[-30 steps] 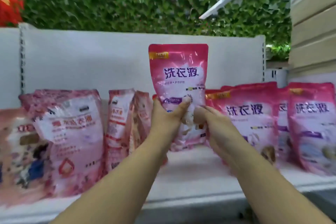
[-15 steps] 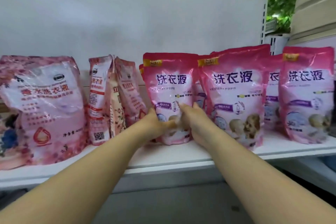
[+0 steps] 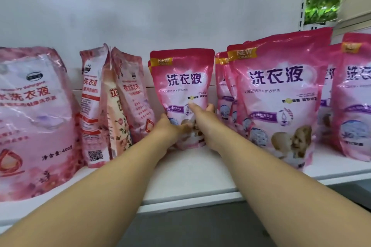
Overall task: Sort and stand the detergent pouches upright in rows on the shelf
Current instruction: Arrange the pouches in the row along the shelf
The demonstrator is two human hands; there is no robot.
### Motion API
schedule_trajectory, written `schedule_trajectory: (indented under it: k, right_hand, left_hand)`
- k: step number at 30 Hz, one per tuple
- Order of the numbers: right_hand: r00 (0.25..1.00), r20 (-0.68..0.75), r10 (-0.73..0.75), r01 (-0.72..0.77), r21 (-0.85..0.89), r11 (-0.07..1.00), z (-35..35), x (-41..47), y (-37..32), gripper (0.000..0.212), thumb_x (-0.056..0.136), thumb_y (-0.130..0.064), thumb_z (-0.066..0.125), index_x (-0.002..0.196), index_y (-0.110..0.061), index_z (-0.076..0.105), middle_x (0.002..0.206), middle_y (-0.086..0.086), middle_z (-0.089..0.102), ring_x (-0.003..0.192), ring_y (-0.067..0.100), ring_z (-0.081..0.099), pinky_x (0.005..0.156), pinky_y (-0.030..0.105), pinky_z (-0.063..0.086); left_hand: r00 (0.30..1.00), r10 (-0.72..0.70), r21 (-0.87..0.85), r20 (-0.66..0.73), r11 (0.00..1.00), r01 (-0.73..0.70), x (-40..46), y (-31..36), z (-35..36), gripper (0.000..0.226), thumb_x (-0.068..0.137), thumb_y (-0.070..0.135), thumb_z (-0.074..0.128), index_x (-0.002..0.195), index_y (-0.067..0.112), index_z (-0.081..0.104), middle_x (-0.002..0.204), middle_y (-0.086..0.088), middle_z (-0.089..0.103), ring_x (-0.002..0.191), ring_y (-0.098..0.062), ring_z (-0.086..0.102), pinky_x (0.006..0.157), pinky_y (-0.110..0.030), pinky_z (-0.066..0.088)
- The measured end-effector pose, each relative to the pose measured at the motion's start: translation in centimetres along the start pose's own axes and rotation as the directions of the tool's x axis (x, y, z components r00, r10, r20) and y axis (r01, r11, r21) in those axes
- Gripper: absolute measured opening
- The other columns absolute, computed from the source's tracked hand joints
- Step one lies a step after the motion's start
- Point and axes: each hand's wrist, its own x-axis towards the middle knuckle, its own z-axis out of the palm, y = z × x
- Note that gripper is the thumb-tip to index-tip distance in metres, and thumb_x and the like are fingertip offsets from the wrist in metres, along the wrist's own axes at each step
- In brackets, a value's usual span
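A bright pink pouch is held upright at the shelf's centre; its lower part is gripped from nine o'clock by the left hand and from three o'clock by the right hand, fingers curled round it; matching pouches stand at three o'clock, paler pouches at nine.

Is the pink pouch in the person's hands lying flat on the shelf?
No, the pink pouch stands upright on the shelf, held by both hands.
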Motion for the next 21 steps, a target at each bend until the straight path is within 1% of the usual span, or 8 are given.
schedule_trajectory:
  k: [3, 7, 9, 11, 14, 17, 19, 21]
  right_hand:
    - [0.999, -0.007, -0.033, 0.033, -0.034, 0.999, -0.3, -0.3, 0.1, 0.049, 0.095, -0.039, 0.043, 0.132, -0.01, 0.03, 0.067, -0.001, 0.047, 0.062, 0.009, 0.041, 0.052, 0.023, 0.031]
    - [0.999, 0.01, -0.051, 0.052, -0.083, 0.995, -0.4, -0.8, 0.1, 0.055, 0.094, -0.044, 0.04, 0.138, -0.014, 0.028, 0.115, 0.007, 0.052, 0.062, 0.005, 0.036, 0.049, 0.021, 0.025]
    - [0.998, 0.019, -0.055, 0.057, -0.09, 0.994, -0.5, -0.9, 0.2, 0.056, 0.094, -0.046, 0.039, 0.139, -0.014, 0.026, 0.108, 0.005, 0.051, 0.06, 0.004, 0.035, 0.05, 0.021, 0.026]
    - [0.997, 0.016, -0.07, 0.071, -0.078, 0.994, -0.6, -1.0, 0.2, 0.056, 0.095, -0.046, 0.038, 0.14, -0.015, 0.024, 0.117, 0.006, 0.052, 0.061, 0.006, 0.037, 0.058, 0.024, 0.033]
    - [0.993, 0.014, -0.118, 0.119, -0.097, 0.988, -0.6, -1.0, 0.3, 0.06, 0.095, -0.047, 0.036, 0.144, -0.017, 0.018, 0.142, 0.007, 0.039, 0.085, 0.015, 0.044, 0.079, 0.026, 0.031]
    - [0.988, 0.038, -0.15, 0.152, -0.057, 0.987, -0.7, -1.4, 0.4, 0.056, 0.096, -0.044, 0.038, 0.143, -0.018, 0.022, 0.14, 0.006, 0.042, 0.097, 0.019, 0.048, 0.079, 0.027, 0.033]
    - [0.985, 0.04, -0.169, 0.171, -0.052, 0.984, -1.0, -1.6, 0.7, 0.053, 0.096, -0.043, 0.039, 0.14, -0.018, 0.026, 0.138, 0.006, 0.043, 0.11, 0.024, 0.047, 0.082, 0.028, 0.032]
    - [0.982, 0.031, -0.185, 0.185, -0.031, 0.982, -1.1, -1.8, 0.7, 0.051, 0.095, -0.042, 0.041, 0.137, -0.016, 0.029, 0.132, 0.006, 0.047, 0.103, 0.021, 0.046, 0.082, 0.028, 0.032]
  left_hand:
    - [1.0, 0.0, 0.045, -0.021, 0.999, 0.001, 0.1, -0.1, 0.0, 0.101, 0.03, 0.052, 0.077, 0.12, 0.019, 0.049, 0.11, -0.006, 0.065, 0.099, -0.029, 0.063, 0.091, -0.046, 0.05]
    - [1.0, 0.003, 0.078, -0.023, 0.997, -0.002, -0.8, 0.5, -0.1, 0.084, 0.055, 0.04, 0.083, 0.124, 0.014, 0.045, 0.115, -0.008, 0.062, 0.102, -0.028, 0.06, 0.093, -0.044, 0.049]
    - [0.999, 0.012, 0.072, -0.032, 0.997, -0.009, -0.6, 0.2, -0.1, 0.076, 0.066, 0.036, 0.081, 0.127, 0.013, 0.043, 0.117, -0.007, 0.06, 0.105, -0.028, 0.059, 0.094, -0.043, 0.048]
    - [0.998, 0.004, 0.086, -0.058, 0.996, 0.001, -0.5, 0.2, 0.0, 0.074, 0.07, 0.035, 0.078, 0.129, 0.011, 0.04, 0.119, -0.008, 0.058, 0.107, -0.029, 0.057, 0.095, -0.044, 0.046]
    - [0.999, 0.009, 0.058, -0.042, 0.998, -0.007, -0.4, 0.3, 0.3, 0.088, 0.058, 0.044, 0.081, 0.129, 0.012, 0.041, 0.118, -0.008, 0.06, 0.106, -0.03, 0.059, 0.095, -0.046, 0.047]
    - [1.0, 0.014, -0.029, -0.002, 0.999, -0.014, 0.6, -1.0, 0.2, 0.107, 0.032, 0.057, 0.08, 0.126, 0.016, 0.049, 0.113, -0.007, 0.065, 0.102, -0.029, 0.062, 0.094, -0.047, 0.048]
    - [1.0, 0.019, -0.05, 0.018, 0.999, -0.018, -0.9, -0.3, 0.1, 0.095, 0.046, 0.045, 0.085, 0.127, 0.012, 0.047, 0.115, -0.008, 0.064, 0.105, -0.028, 0.061, 0.096, -0.044, 0.047]
    - [0.998, 0.027, -0.08, 0.056, 0.997, -0.023, -2.0, 0.2, 0.1, 0.074, 0.066, 0.026, 0.082, 0.128, 0.007, 0.046, 0.118, -0.011, 0.063, 0.106, -0.028, 0.061, 0.097, -0.043, 0.047]
